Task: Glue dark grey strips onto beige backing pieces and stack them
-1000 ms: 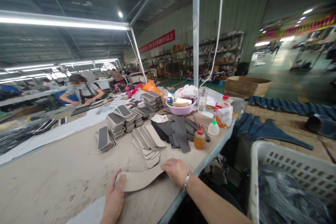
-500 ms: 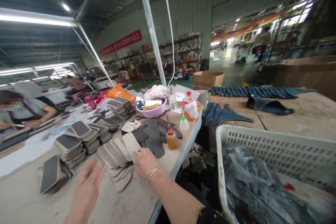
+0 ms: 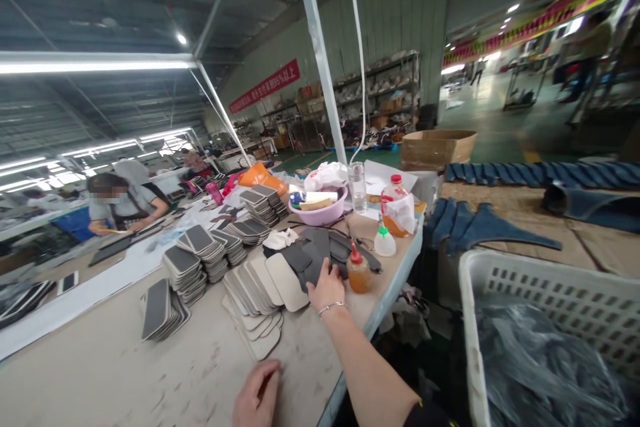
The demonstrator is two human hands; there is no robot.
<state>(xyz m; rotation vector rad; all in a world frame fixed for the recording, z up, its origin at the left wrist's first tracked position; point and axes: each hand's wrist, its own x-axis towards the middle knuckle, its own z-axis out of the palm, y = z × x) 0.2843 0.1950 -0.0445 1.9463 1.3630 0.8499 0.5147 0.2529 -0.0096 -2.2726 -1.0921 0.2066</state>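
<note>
My right hand (image 3: 329,288), with a bracelet at the wrist, reaches onto a heap of dark grey flat pieces (image 3: 313,248). Its fingers are apart and touch the heap beside the pale end piece. My left hand (image 3: 257,395) is low over the table, fingers loosely curled with a gap at the thumb and nothing visible in them. Between the hands lies a fanned row of pale rounded panels (image 3: 254,285), with more panels (image 3: 263,333) spread below it. Stacks of dark-faced panels (image 3: 185,270) stand to the left.
An amber-filled squeeze bottle (image 3: 359,273) and a white bottle with a green top (image 3: 385,242) stand right of my right hand. Behind are a purple basin (image 3: 325,213) and a clear jar (image 3: 357,188). A white plastic crate (image 3: 470,320) stands right. A co-worker (image 3: 125,203) sits across the table.
My right hand has moved from the pale panels to the dark grey pieces. My left hand has dropped lower and its fingers have curled. The view has turned left.
</note>
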